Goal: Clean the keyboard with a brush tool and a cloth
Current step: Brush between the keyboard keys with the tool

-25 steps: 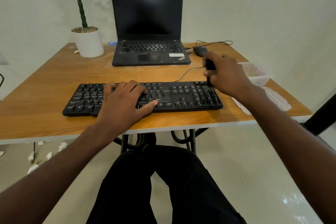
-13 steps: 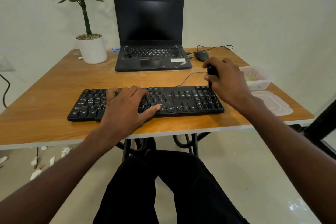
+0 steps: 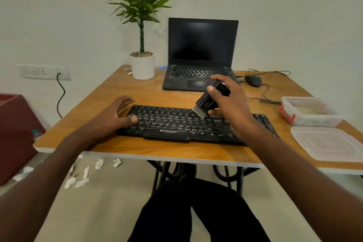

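Note:
A black keyboard (image 3: 176, 124) lies across the near half of the wooden table (image 3: 157, 149). My right hand (image 3: 229, 100) grips a black brush tool (image 3: 208, 100), tilted so its pale bristles point down-left and touch the upper key rows near the keyboard's middle. My left hand (image 3: 117, 114) rests at the keyboard's left end, fingers spread, thumb on the keys, holding nothing. No cloth is visible.
An open black laptop (image 3: 200, 59) and a white potted plant (image 3: 142, 66) stand at the back. A wired mouse (image 3: 253, 80) lies right of the laptop. A clear plastic box (image 3: 310, 110) and its lid (image 3: 330, 143) sit at the right edge. Paper scraps (image 3: 82, 175) litter the floor.
My right hand has carried the brush from the keyboard's right end to its middle. My left hand slid from the middle keys to the left end. The camera turned left.

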`<state>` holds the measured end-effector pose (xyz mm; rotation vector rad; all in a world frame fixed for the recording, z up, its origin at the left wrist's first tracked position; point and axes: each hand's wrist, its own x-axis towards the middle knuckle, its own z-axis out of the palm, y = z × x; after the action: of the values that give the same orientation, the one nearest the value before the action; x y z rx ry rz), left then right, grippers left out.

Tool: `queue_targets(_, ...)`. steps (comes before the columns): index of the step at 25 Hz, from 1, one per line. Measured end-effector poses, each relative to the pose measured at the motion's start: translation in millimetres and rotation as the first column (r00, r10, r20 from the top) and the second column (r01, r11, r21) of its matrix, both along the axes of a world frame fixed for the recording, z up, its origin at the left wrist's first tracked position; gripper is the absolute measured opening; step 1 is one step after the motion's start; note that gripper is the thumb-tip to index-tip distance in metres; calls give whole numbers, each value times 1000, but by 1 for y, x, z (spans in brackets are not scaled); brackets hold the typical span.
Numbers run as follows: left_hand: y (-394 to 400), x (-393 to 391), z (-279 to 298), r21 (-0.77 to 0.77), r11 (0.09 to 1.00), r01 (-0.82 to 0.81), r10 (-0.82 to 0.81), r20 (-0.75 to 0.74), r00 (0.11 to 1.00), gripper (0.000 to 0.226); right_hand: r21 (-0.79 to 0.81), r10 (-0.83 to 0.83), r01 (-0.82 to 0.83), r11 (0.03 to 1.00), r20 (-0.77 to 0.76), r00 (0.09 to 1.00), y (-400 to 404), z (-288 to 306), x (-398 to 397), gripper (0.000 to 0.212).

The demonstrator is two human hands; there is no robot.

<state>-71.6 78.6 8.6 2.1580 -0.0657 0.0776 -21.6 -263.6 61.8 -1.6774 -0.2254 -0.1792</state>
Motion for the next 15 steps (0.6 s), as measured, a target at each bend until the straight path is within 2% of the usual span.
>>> queue_targets(2, 11, 4, 2, -44, 992, 121, -126, -147, 981, 146, 13, 71, -71, 997, -41, 997, 23, 3, 7, 52)
queue_targets(4, 12, 9, 1, 11, 981, 196, -190, -202, 961, 156, -17, 155, -157, 988, -57, 986, 49, 4, 14, 65)
queue_targets(11, 21, 23, 7, 131, 965, 227, -176, -317, 932, 150, -155, 316, -320, 935, -52, 947, 137, 1, 26, 75)
queue_targets(15, 25, 20, 4, 113, 978, 175, -139, -272, 952, 151, -217, 364, -360, 907, -23, 931, 167, 1, 28, 73)
